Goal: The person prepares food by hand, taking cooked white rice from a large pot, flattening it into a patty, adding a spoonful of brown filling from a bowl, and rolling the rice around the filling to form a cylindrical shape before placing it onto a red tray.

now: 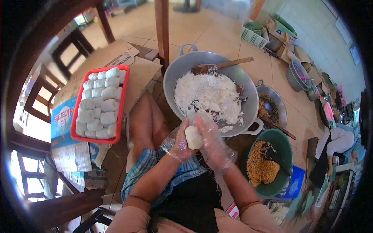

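A white ball of rice dough [193, 137] lies between my two hands, both in clear plastic gloves. My left hand [181, 142] cups it from the left and below, its fingers curved around it. On the ball's right side rests my right hand [210, 139], fingers extended and slightly blurred. Just beyond my hands is a large metal wok [172, 84] holding a mound of white rice [207, 93] and a wooden paddle [221, 64]. To the left, a red plastic tray [120, 122] holds several rows of white rolls [108, 105].
At the right stand a green basin [287, 142] with an orange-brown crumbly filling [260, 169] and a smaller metal pan [281, 102]. Cardboard [142, 78] lies under the tray. Wooden posts [162, 32] rise ahead. A person [335, 145] is at the far right.
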{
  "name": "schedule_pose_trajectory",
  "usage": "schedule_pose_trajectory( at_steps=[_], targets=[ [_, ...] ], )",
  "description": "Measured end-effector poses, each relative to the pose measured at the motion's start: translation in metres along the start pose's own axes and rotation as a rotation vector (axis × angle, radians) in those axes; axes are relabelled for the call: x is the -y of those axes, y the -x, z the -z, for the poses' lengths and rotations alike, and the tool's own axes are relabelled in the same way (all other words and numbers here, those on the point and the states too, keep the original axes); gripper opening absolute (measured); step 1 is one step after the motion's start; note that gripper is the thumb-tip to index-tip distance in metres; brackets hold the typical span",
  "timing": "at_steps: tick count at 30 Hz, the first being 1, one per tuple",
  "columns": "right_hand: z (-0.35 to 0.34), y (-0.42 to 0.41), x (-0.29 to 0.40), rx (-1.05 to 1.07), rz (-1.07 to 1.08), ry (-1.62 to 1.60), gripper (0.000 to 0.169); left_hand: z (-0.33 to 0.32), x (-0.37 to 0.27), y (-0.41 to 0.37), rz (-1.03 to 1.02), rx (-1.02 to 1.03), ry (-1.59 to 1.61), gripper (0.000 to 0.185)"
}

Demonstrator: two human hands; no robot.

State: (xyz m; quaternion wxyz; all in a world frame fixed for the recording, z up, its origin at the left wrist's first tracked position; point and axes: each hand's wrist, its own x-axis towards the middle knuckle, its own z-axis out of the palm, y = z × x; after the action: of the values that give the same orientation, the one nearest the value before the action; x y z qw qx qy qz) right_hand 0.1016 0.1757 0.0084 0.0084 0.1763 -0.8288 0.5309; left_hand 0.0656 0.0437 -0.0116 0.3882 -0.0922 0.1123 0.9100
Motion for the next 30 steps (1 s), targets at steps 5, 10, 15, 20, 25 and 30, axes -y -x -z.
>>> schedule_pose_trajectory(
  at_steps=[5,10,15,20,25,30],
  targets=[
    [0.007,0.001,0.025,0.206,0.195,0.481,0.076,0.001,0.000,0.024,-0.160,-0.097,-0.288,0.061],
    [-0.007,-0.021,0.058,0.460,0.132,0.476,0.082,0.007,-0.007,0.054,-0.363,-0.047,-0.363,0.056],
    [-0.062,-0.005,0.069,0.024,0.104,0.104,0.099,-0.017,-0.014,0.087,-0.419,0.094,-0.194,0.062],
    [-0.074,0.004,0.064,0.122,-0.035,-0.090,0.088,0.029,-0.027,0.077,-0.244,0.021,0.126,0.054],
    [-0.047,-0.012,0.058,0.219,0.430,0.523,0.069,0.013,-0.025,0.081,-0.392,0.000,-0.002,0.051],
    [-0.048,-0.014,0.029,0.403,0.244,0.513,0.072,0.042,-0.025,0.069,-0.406,-0.174,-0.173,0.048]
  ],
)
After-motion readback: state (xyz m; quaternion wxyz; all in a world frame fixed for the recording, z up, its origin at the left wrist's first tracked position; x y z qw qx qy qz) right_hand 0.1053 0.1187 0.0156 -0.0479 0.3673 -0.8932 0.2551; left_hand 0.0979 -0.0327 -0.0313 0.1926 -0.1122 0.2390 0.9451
